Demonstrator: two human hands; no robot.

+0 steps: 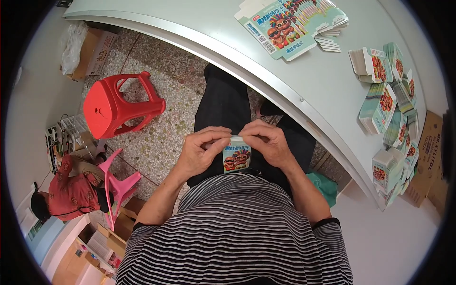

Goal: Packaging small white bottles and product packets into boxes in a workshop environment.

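1. Person's sitting pulled back from the desk, working over their lap rather than on the top. Both hands are up in front of the striped shirt, holding one small carton between them, well clear of the desk's near edge.

2. Left hand is curled mostly closed, thumb and fingertips pinching the carton's top left corner. Right hand does the same on the top right, fingers bent down over the top flap. My guess is they grip it from both sides so the thin card stays square while the top gets pressed in.

3. The carton itself: little upright box, pale teal card, two cartoon faces in sunglasses with bright orange-red on the front panel. Its white upper edge just peeks out between the two thumbs. The lower half hangs free below the hands, front facing up at the person.

4. On the desk: a stack of flat unfolded blanks with the same print sits near the far edge, fanned out a bit. Along the right-hand edge there's a loose heap of made-up boxes, some upright, some tipped over. Looks like flats on one side and folded ones on the other, both within reach.

5. Down on the speckled floor, a red plastic stool stands left of the person's knees.
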